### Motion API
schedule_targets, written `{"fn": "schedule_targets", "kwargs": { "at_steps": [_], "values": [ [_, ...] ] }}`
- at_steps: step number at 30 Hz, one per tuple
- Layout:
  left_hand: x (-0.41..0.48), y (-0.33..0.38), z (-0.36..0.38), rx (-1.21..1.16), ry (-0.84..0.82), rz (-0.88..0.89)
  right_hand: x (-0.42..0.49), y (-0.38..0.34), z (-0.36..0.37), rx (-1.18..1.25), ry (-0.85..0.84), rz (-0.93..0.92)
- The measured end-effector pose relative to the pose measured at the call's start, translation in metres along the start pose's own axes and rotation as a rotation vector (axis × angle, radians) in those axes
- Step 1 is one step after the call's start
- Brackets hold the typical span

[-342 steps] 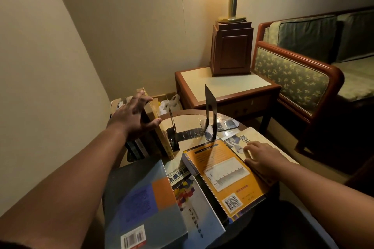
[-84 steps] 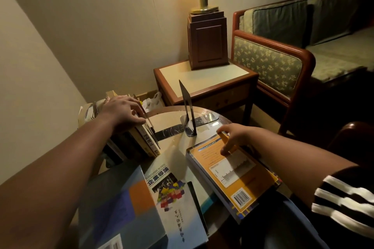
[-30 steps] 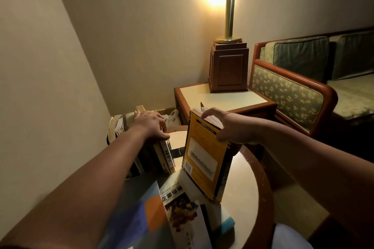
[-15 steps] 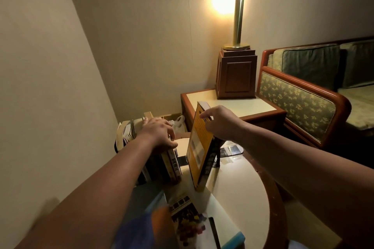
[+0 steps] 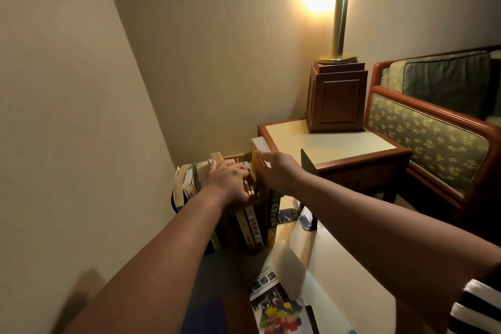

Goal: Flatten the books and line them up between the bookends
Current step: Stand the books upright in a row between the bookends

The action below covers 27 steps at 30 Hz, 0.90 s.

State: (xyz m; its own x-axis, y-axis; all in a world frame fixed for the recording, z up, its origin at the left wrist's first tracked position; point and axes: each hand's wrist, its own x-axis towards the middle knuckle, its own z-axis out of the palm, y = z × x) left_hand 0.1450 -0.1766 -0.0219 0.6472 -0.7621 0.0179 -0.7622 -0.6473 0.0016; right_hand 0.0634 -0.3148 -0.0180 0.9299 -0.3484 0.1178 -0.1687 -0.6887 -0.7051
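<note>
A row of upright books (image 5: 250, 228) stands at the left of the round table (image 5: 329, 266). My left hand (image 5: 230, 179) rests on the tops of these books, fingers stretched over them. My right hand (image 5: 276, 171) grips the top of the orange book (image 5: 272, 215), which stands upright against the right end of the row. A black bookend (image 5: 307, 171) stands a short gap to the right of it. I cannot see a second bookend. Flat at the table's near edge lies a book with a colourful cover (image 5: 273, 306).
A wooden side table (image 5: 330, 144) with a lamp base (image 5: 336, 97) stands just behind the round table. A sofa arm (image 5: 425, 138) is at the right. The wall runs close along the left of the book row.
My right hand lifted the orange book off the table, stood it up and brought it left against the row. My left hand stayed on the row's tops.
</note>
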Motion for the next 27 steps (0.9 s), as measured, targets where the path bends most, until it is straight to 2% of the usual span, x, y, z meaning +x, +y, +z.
{"fn": "schedule_targets", "kwargs": {
  "at_steps": [2, 5, 7, 11, 15, 21, 27],
  "values": [
    [-0.001, -0.002, 0.003, -0.070, 0.074, -0.023, -0.001, 0.000, 0.007, 0.093, -0.008, -0.018],
    [-0.003, -0.007, 0.009, -0.182, 0.126, -0.036, -0.002, -0.002, 0.014, 0.379, -0.064, 0.104],
    [-0.006, -0.010, 0.010, -0.236, 0.135, -0.031, -0.004, -0.003, 0.017, 0.486, -0.097, 0.155],
    [-0.006, -0.009, 0.009, -0.193, 0.141, 0.014, -0.011, 0.000, 0.016, 0.493, -0.174, 0.201],
    [-0.006, -0.006, 0.006, -0.221, 0.140, 0.034, -0.024, 0.008, 0.020, 0.631, -0.350, 0.343],
    [-0.006, -0.007, 0.009, -0.304, 0.201, 0.060, -0.025, 0.014, 0.019, 0.581, -0.237, 0.264],
    [-0.008, -0.004, 0.007, -0.321, 0.200, 0.050, -0.028, 0.017, 0.021, 0.570, -0.284, 0.258]
  ]
}}
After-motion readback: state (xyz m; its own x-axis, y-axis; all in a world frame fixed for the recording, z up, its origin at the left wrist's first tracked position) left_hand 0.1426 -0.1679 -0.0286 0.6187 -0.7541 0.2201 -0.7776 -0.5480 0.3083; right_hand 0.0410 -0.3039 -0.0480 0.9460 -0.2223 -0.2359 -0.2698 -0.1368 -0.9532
